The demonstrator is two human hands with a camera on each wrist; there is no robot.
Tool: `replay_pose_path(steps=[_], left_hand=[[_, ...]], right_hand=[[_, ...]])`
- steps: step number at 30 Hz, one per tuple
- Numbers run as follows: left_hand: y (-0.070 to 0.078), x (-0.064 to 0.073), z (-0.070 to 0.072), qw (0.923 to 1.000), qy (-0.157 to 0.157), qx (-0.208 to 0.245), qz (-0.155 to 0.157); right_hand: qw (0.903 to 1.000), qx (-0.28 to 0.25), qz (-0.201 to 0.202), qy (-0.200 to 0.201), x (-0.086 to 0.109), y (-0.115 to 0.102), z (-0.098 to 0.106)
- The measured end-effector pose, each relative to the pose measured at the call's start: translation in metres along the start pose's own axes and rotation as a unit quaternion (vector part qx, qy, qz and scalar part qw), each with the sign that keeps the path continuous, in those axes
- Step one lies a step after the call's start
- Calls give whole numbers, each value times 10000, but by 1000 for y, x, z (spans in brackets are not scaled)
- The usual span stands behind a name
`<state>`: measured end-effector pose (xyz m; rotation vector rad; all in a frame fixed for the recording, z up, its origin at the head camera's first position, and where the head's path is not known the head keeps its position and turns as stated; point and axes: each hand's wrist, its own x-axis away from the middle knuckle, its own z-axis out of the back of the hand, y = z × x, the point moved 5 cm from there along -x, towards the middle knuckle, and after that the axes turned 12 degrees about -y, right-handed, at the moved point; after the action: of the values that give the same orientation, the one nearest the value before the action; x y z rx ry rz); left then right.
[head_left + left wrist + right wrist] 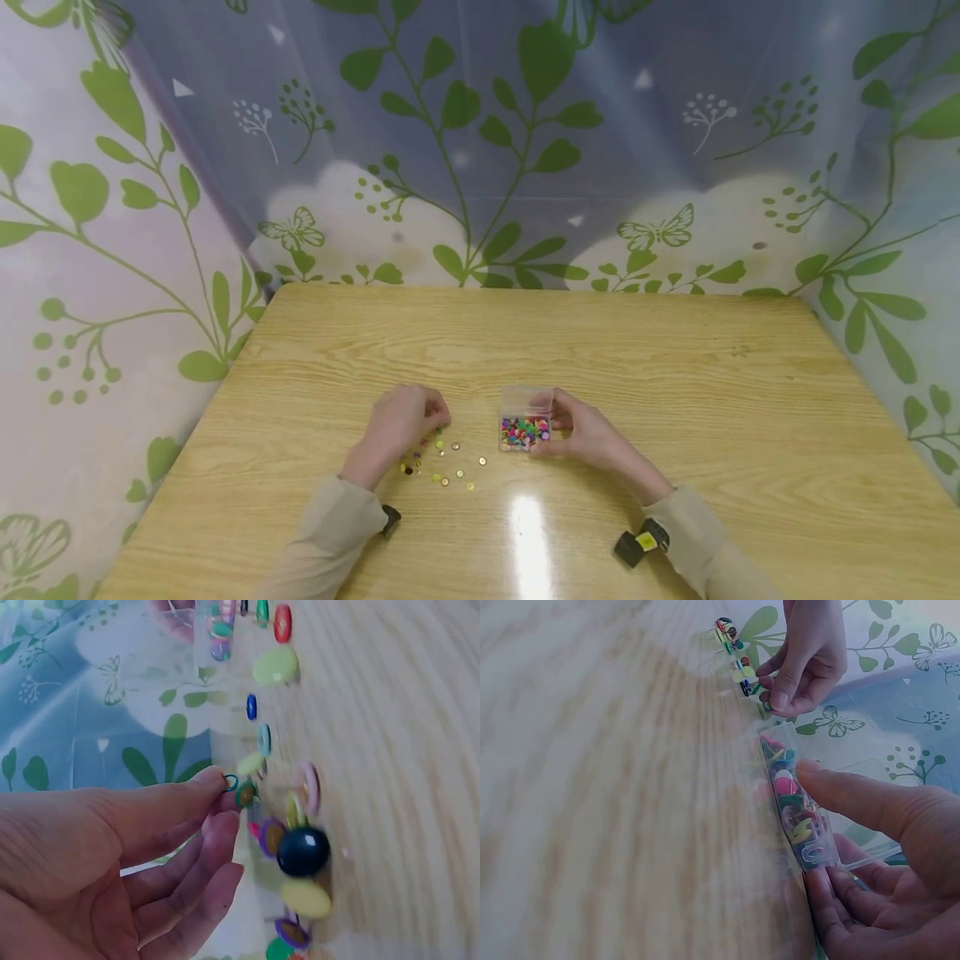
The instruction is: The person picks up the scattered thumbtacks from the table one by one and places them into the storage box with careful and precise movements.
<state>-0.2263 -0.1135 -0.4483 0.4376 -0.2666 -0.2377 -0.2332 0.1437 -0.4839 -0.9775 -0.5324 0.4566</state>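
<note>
The clear plastic box (817,852), holding multicoloured tacks (522,434), stood on the wooden table (637,358), its lid (525,397) raised at the far side. The right hand (588,433) gripped the box's right side between thumb and fingers. To the left lay scattered loose tacks (460,474); at their far edge the left hand (403,418) pinched 1 teal-rimmed tack (233,782) between thumb and finger. Beyond the table hung leaf-printed cloth (465,200).

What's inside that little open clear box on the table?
The clear box holds a heap of thumbtacks in mixed colors, pink and green among them. Whatever lies deeper in the middle is covered by the outer ones.
</note>
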Motion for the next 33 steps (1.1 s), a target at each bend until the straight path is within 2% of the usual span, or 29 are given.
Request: replay_pose_path(steps=[4, 9, 14, 18, 24, 29, 33], left_hand=[[10, -2, 1, 9998, 115, 3, -139], [32, -6, 5, 9981, 293, -120, -520], [58, -8, 4, 9941, 284, -248, -1013], [72, -8, 0, 9921, 221, -24, -1238], [77, -8, -8, 9904, 127, 249, -1353], [72, -7, -8, 9913, 267, 391, -1226], [64, -5, -3, 9929, 399, 224, -1097]], right_hand=[[10000, -37, 16, -24, 0, 0, 0], [10000, -55, 10, -19, 0, 1, 0], [10000, -84, 23, -39, 0, 1, 0], [9999, -101, 88, -67, 0, 1, 0], [9996, -106, 214, -129, -2, 2, -1], [9995, -131, 259, -124, -1, 1, 0], [9997, -166, 158, -85, -1, 2, 0]])
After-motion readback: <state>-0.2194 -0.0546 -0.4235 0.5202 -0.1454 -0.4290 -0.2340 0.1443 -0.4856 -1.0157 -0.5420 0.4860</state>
